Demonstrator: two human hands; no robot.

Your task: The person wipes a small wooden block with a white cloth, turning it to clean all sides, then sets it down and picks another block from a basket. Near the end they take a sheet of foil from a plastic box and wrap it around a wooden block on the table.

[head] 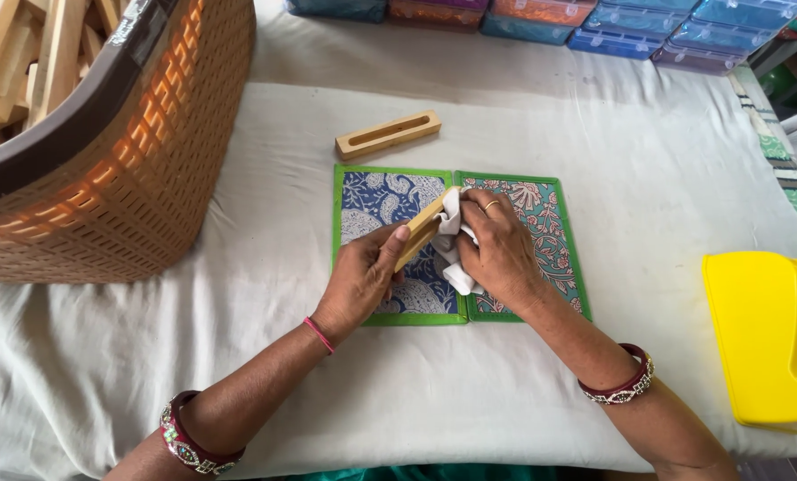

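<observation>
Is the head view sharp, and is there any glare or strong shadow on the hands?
Head view: soft, even light, no glare; the left hand, wooden block and right hand are sharp, casting only faint shadows on the patterned mat; straight edges bow slightly near the frame's edges.

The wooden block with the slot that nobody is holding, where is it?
In the head view, the loose slotted wooden block lies on the white cloth, just beyond the green-edged patterned mats and right of the orange basket.
</observation>
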